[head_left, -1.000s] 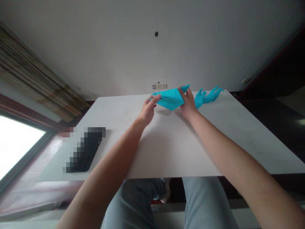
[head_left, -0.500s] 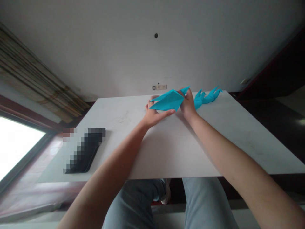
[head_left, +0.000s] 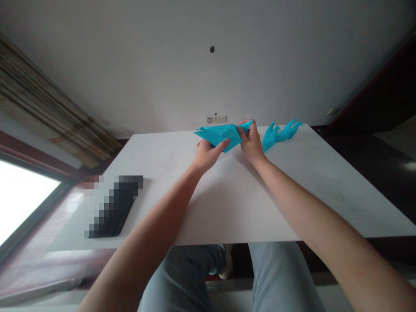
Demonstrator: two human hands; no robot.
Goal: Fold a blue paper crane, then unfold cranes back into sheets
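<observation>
A folded piece of blue origami paper (head_left: 216, 134), with pointed ends, is held up over the far part of the white table. My left hand (head_left: 208, 154) grips its near left side, the thumb pressed on the front face and the fingers behind and under it. Closed round its right end, my right hand (head_left: 251, 143) pinches the paper near the pointed flap. Just right of my right hand lie blue folded paper figures (head_left: 271, 135) with pointed tips, which look like origami cranes; my hand may hide part of the nearest one.
The white table (head_left: 227, 208) reaches to the wall, where sockets (head_left: 216, 119) are set. At the left lies a dark flat object (head_left: 113, 212), partly pixelated. A curtain (head_left: 48, 99) and a bright window stand at the left. My legs (head_left: 182, 277) are below the near edge.
The held paper has shifted slightly left and turned flatter. My left thumb has moved from its lower edge onto its face, and my right thumb now presses on the right part.
</observation>
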